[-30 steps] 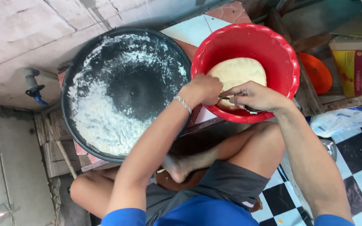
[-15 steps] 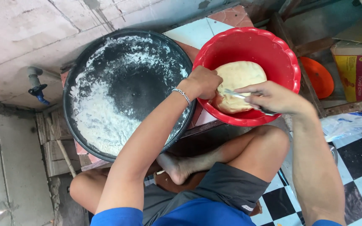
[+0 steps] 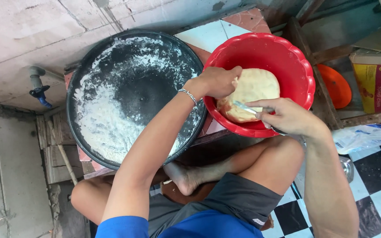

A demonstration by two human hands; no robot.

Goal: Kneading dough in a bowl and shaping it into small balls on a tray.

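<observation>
Checkered floor tiles lay at 5 o'clock; the dough (image 3: 252, 90) sat in the red bowl (image 3: 298, 66), at 3 o'clock from the floured pan (image 3: 111, 110). Left hand (image 3: 217, 81) gripped the dough while right hand (image 3: 285, 115) pinched a blade (image 3: 243, 107); steady, shallow cuts seemed wisest.

one red bowl (image 3: 300, 66), one dough lump (image 3: 254, 88), one floured pan (image 3: 124, 88)

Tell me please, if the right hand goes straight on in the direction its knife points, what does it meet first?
The right hand points a thin metal knife to the upper left, and its tip seems already at the pale dough in the red bowl. The dough comes first; beyond it is the left hand.
</observation>
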